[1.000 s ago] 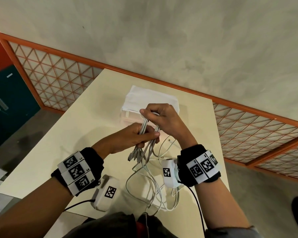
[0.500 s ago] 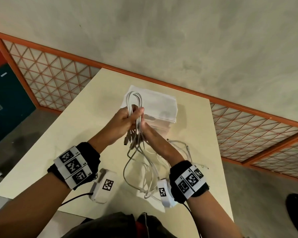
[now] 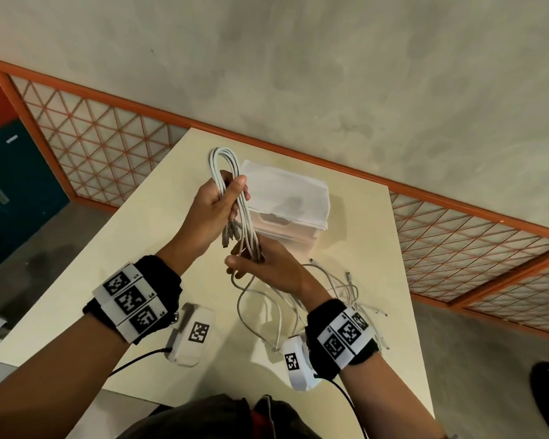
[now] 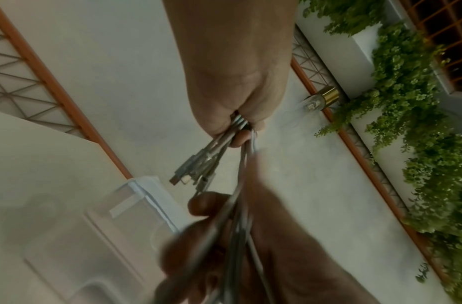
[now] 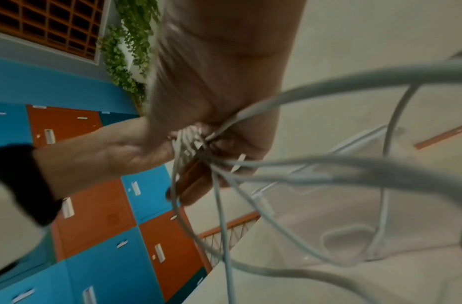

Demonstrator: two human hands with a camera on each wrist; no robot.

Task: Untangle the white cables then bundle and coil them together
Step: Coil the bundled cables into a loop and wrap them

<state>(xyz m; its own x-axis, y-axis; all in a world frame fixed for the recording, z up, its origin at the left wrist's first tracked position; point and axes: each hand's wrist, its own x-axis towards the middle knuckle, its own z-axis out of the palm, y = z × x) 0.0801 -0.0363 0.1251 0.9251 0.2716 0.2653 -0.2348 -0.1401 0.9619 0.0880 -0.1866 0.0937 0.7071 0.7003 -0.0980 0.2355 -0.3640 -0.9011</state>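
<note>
Several white cables run as one bundle between my two hands above the cream table. My left hand grips the bundle high up; a folded loop sticks out above the fist and plug ends hang below it. The left wrist view shows those plug ends under the closed fingers. My right hand holds the same strands lower down, fingers curled round them. Loose cable tails trail from it onto the table at the right.
A clear plastic box with a white lid stands on the table just behind my hands. An orange-framed lattice railing runs along the table's far edges, with a grey floor beyond. Blue and orange lockers show in the right wrist view.
My left hand has risen with the bundle, so a loop now stands out above it. My right hand has slid down the strands from above the left hand to below it.
</note>
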